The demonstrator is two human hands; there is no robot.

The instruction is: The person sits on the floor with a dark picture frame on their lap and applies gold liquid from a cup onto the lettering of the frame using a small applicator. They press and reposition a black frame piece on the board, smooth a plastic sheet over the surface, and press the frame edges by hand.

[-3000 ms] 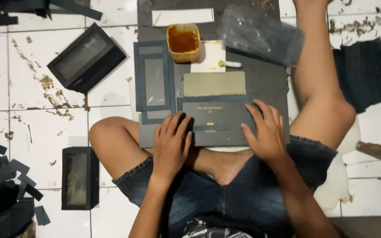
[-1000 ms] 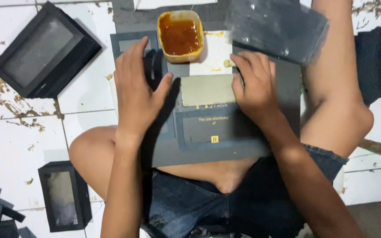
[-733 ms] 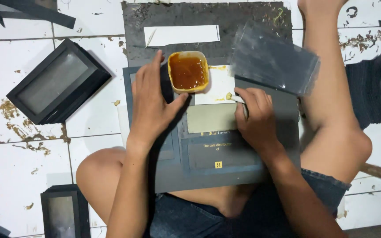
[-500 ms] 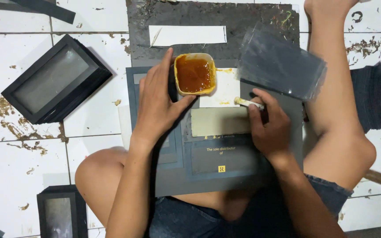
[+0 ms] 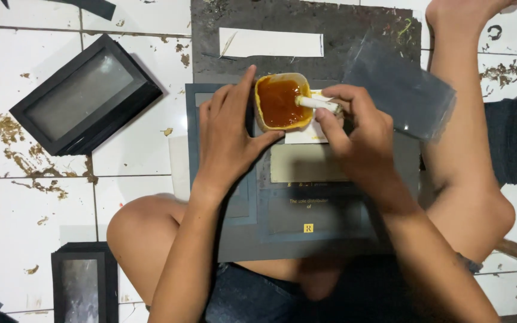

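**Brush dipped in the glue tub**

The right hand [image 5: 354, 134] pinches a small white brush [image 5: 317, 103] between thumb and fingers, its tip down in the amber glue. The left hand [image 5: 228, 140] curls around the left side of the yellow tub [image 5: 277, 101], thumb pressed to its near wall, steadying it. The tub stands at the far edge of the dark card sheet [image 5: 318, 221] that lies across the lap. It looks light and thin-walled, likely to tip or slide, so holding it low at the wall suits it; the glue looks thick and sticky. The brush is a thin, stiff stick. Its bristles are sunk in the glue and cannot be made out. A window box [image 5: 85, 98] lies on the floor [image 5: 25, 209] far left.
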